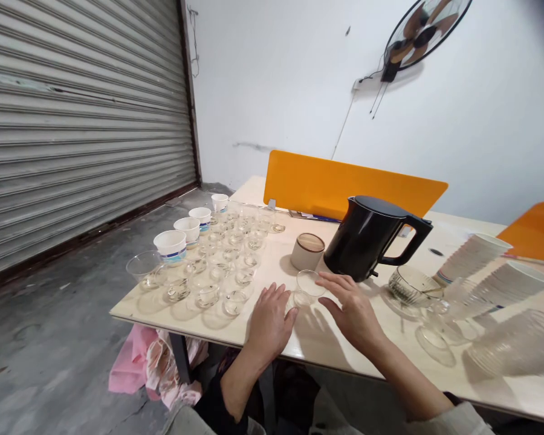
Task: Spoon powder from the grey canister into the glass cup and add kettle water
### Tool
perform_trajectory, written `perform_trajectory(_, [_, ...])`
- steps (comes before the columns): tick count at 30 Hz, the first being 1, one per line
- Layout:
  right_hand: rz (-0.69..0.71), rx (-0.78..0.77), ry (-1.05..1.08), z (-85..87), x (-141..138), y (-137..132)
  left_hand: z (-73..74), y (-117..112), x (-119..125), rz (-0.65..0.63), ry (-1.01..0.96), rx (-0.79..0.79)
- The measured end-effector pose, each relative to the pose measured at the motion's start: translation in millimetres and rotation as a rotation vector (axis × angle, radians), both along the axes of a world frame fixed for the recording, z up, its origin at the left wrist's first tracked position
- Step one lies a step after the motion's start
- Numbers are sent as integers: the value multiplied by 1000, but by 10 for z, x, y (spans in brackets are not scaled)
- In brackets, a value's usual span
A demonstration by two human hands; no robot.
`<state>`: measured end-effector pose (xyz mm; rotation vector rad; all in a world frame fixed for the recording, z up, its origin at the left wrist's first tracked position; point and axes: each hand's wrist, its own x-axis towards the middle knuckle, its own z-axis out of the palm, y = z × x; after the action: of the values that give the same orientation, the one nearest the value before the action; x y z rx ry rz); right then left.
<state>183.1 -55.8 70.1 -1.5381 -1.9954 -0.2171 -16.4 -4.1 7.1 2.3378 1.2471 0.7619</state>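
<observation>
A small clear cup stands on the table near the front edge, between my hands. Just left of it, my left hand is open, fingers stretched out over the tabletop and thumb toward the cup. On the other side, my right hand has its fingers and thumb apart, the fingertips at the cup's rim; a firm grip does not show. Behind the cup sits a pale canister with a wood-look lid. To its right stands a black electric kettle, lid closed, handle to the right.
Rows of clear cups, some with dark bits inside, and several white paper cups fill the left side. At right are a ribbed glass bowl, paper cup stacks and a clear cup stack. An orange divider stands behind.
</observation>
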Motion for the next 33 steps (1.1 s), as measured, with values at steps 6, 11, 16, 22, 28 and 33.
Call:
perform_trajectory(6, [-185,-155,96,-178,104,47,-4,1,6,-15,20,0])
perform_trajectory(11, [-183,-209,239,-358,62,250,31,-10,10,-39,65,4])
perform_trajectory(16, [-189,-267,303,-348,61,318,45,-13,8,-46,79,6])
perform_trajectory(22, [-164,-184,318,-65,188,329,66,-23,-2,-48,60,-2])
perform_trajectory(28, [-102,-361,200,274,267,381,56,-20,4,-40,43,-1])
perform_trajectory(33, [-100,-446,194,170,217,351,37,-16,1,-40,27,6])
